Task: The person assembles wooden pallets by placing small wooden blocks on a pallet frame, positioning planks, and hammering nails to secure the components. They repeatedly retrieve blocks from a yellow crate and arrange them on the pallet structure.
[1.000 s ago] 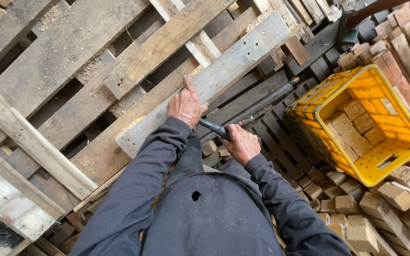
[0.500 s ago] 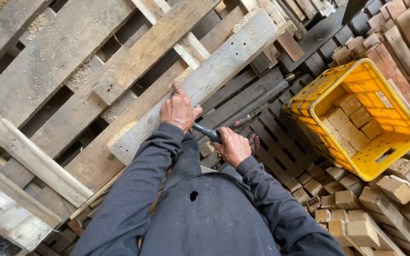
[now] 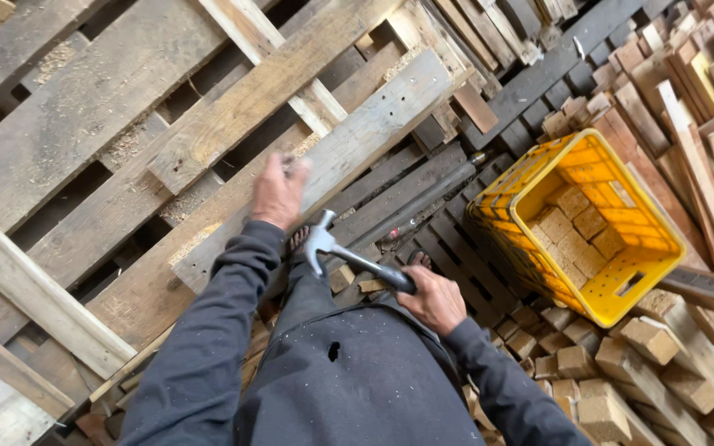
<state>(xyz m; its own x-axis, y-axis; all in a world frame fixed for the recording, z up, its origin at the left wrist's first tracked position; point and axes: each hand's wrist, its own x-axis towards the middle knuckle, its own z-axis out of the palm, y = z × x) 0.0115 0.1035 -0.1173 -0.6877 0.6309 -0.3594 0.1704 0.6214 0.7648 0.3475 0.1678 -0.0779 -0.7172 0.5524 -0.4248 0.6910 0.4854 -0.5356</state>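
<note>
My left hand (image 3: 278, 190) rests on a long grey plank (image 3: 373, 132) that lies slanted across wooden pallets (image 3: 84, 124), fingers pressed to its lower half. My right hand (image 3: 433, 299) is closed around the black handle of a claw hammer (image 3: 349, 254). The steel hammer head sits just right of my left wrist, close to the plank's lower edge. Dark sleeves cover both arms.
A yellow plastic crate (image 3: 592, 227) holding several wooden blocks stands to the right. Loose wooden blocks (image 3: 588, 380) litter the ground below it. A long metal bar (image 3: 423, 202) lies on dark slats. Stacked boards (image 3: 687, 99) fill the upper right.
The hammer has swung out from behind my left hand and its head now shows. My right hand drew back toward my body. My left hand slid slightly along the plank.
</note>
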